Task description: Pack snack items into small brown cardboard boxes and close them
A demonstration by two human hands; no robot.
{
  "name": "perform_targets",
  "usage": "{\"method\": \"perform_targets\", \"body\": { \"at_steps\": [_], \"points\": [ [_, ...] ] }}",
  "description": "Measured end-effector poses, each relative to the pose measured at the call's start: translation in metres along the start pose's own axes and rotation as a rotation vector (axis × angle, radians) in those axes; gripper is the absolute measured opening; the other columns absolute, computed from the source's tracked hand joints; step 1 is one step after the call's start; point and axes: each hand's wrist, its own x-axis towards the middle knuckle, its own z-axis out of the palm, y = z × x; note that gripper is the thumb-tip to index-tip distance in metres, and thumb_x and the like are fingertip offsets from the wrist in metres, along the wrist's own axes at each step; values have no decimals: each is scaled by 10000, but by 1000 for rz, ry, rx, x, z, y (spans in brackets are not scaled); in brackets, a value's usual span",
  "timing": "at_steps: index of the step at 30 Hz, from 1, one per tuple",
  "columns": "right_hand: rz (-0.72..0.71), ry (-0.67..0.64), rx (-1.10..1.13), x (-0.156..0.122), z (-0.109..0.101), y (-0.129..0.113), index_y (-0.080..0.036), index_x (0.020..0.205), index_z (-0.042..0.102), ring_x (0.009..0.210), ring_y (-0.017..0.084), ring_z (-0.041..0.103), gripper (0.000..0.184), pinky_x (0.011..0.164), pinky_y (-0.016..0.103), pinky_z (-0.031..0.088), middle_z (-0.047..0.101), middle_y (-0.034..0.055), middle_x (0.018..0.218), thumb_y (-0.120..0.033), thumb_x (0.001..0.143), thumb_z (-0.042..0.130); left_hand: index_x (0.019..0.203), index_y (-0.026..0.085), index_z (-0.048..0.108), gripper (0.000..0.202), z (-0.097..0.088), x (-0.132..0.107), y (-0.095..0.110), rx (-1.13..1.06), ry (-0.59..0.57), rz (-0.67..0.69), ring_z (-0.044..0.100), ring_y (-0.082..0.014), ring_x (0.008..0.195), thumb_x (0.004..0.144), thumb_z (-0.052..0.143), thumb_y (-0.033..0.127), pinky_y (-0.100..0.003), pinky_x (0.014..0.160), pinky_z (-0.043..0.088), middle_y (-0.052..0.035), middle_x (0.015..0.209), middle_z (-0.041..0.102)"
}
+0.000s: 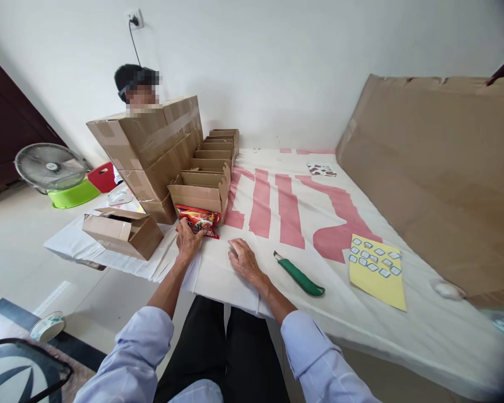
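A: Item one?
B: Left hand (189, 238), pinched shut on the near edge of a red snack packet (198, 218).
A: Location of packet?
B: Flat on the white cloth (403, 336), touching the front of the nearest open box (204, 193).
A: Reason for the edge grip?
B: Probably for purchase on thin, slippery film; cannot tell more.
A: Item two?
B: Right hand (244, 258), spread palm down on the cloth, holding nothing, apart from the left. Seems to brace the forward lean.
A: Within reach?
B: Green cutter (299, 275), just beside the right hand; yellow sticker sheet (377, 268), further right.
A: Beyond?
B: Row of open boxes (216, 150), flaps up, lined behind the first. Taped cartons (151, 148) stacked alongside, hiding most of another person (136, 75). Tipped box (121, 230) at the left edge.
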Motion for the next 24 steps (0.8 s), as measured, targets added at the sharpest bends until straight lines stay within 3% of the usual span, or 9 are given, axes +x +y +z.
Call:
{"method": "perform_targets", "body": {
  "at_steps": [5,14,24],
  "points": [
    [-14,32,18,-1,2,1,-182,1222,747,1219,301,653,351,1119,485,549,724,148,1259,-105,920,586,1388,235,466,752,6,18,7,21,0,1,648,-406,1281,808,918,392,-501,1024,532,-170,1329,611],
    [-41,66,37,-2,5,3,-198,1144,757,1151,268,651,301,1062,432,560,724,113,1188,-76,920,598,1439,231,401,788,16,50,33,169,-88,-113,684,-400,1282,859,863,498,-491,1018,560,-191,1410,582],
    [-34,54,-8,-3,6,-1,-203,1132,760,1133,261,628,274,1064,420,547,713,102,1179,-78,943,606,1415,190,401,812,43,80,53,167,-90,-128,659,-440,1341,828,880,482,-537,1069,548,-252,1454,577]
  ]
}}
